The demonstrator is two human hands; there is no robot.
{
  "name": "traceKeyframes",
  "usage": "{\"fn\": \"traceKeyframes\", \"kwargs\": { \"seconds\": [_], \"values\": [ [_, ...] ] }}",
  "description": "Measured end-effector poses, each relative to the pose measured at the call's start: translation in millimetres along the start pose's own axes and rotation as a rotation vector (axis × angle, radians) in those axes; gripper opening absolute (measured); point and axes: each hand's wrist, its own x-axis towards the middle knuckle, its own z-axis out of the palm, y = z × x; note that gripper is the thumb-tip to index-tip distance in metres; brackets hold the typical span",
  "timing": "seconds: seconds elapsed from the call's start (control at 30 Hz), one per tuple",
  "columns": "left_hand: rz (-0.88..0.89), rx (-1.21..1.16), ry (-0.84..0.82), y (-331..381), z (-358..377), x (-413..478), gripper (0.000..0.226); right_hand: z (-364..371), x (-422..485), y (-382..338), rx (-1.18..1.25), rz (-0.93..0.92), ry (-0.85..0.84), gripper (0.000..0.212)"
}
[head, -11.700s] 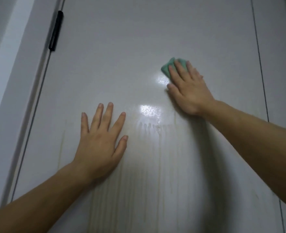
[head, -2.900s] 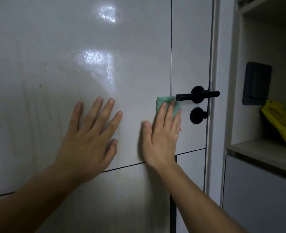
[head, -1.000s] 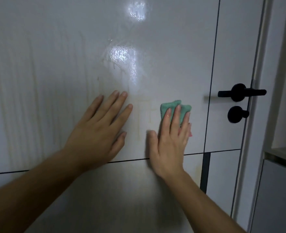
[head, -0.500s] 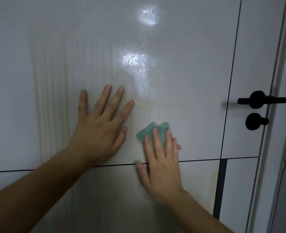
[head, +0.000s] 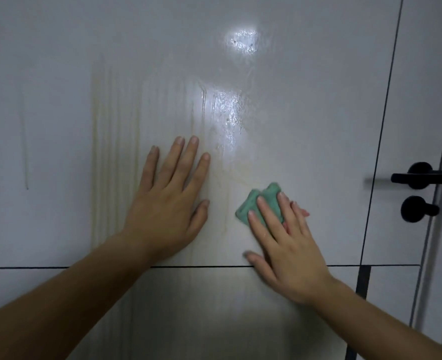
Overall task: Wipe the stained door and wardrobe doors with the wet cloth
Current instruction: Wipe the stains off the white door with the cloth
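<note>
A glossy pale door [head: 305, 105] fills the frame, its face split by thin dark grooves, one running level below both hands and one running upright toward the right edge. Yellowish streaks [head: 110, 157] run down the door's left half, and wet patches shine higher up at centre. A person's left hand [head: 168, 206] lies flat on the panel beside the streaks, fingers [head: 186, 157] straight and spread wide, gripping nothing. The right hand [head: 287, 255] lies just to its right, apart from it, thumb at the level groove, its straight fingers [head: 264, 214] pressing a folded green cloth [head: 262, 198] flat against the door rather than curling round it. The cloth sits under those fingertips, its long axis slanting from lower left to upper right, its free end pointing up and right; its lower end is hidden beneath the fingers. At the right edge, well apart from the cloth, a black lever handle [head: 422, 178] juts level, with a black round knob [head: 413, 209] just below it.
</note>
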Motion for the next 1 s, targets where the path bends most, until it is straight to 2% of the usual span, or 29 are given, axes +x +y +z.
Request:
{"fn": "traceKeyframes", "kwargs": {
  "seconds": [0.07,0.1,0.2,0.27,0.33,0.4,0.5,0.57,0.7,0.73,0.8,0.87,0.93,1.0],
  "values": [
    [-0.005,0.015,0.003,-0.6,1.4,-0.5,0.071,-0.5,2.1,19.4,-0.041,-0.102,-0.005,0.066],
    [-0.007,0.023,0.009,-1.2,2.1,-1.0,0.071,-4.2,14.2,31.1,-0.045,-0.078,0.019,0.065],
    [-0.008,0.035,0.028,-1.5,5.1,-2.6,0.07,-23.5,67.1,63.9,0.048,0.251,0.125,0.068],
    [-0.003,0.029,0.036,-1.3,6.4,-2.7,0.07,-27.4,81.8,58.2,0.089,0.371,0.154,0.072],
    [-0.007,0.028,0.038,-2.0,6.4,-1.9,0.071,-15.6,65.1,32.4,0.059,0.254,0.146,0.075],
    [-0.008,0.016,0.031,-2.2,5.1,-1.7,0.071,0.0,27.2,4.2,0.012,0.015,0.074,0.073],
    [-0.006,-0.006,0.026,-2.7,3.4,-2.2,0.071,3.5,3.4,9.2,-0.073,-0.23,-0.003,0.068],
    [-0.007,-0.007,0.031,-3.4,2.6,-2.8,0.07,-6.8,28.8,31.2,-0.084,-0.211,0.034,0.066],
    [-0.004,0.005,0.045,-4.6,0.6,-2.5,0.068,-38.0,104.3,58.5,0.033,0.195,0.135,0.071],
    [-0.002,0.004,0.05,-6.0,-0.2,-2.1,0.068,-38.8,110.1,50.6,0.05,0.24,0.148,0.073],
    [-0.004,-0.008,0.058,-10.1,-2.6,-1.1,0.068,-27.6,95.0,24.0,0.038,0.16,0.14,0.076],
    [-0.029,-0.016,0.052,-16.2,-5.7,1.4,0.069,-12.9,59.2,0.9,0.0,-0.065,0.079,0.074],
    [-0.086,-0.005,0.041,-22.2,-8.2,3.6,0.07,-11.8,47.9,9.7,-0.056,-0.216,0.037,0.069],
    [-0.121,0.012,0.029,-25.9,-9.4,4.7,0.069,-23.9,78.9,32.2,-0.052,-0.151,0.083,0.068]
  ]
}}
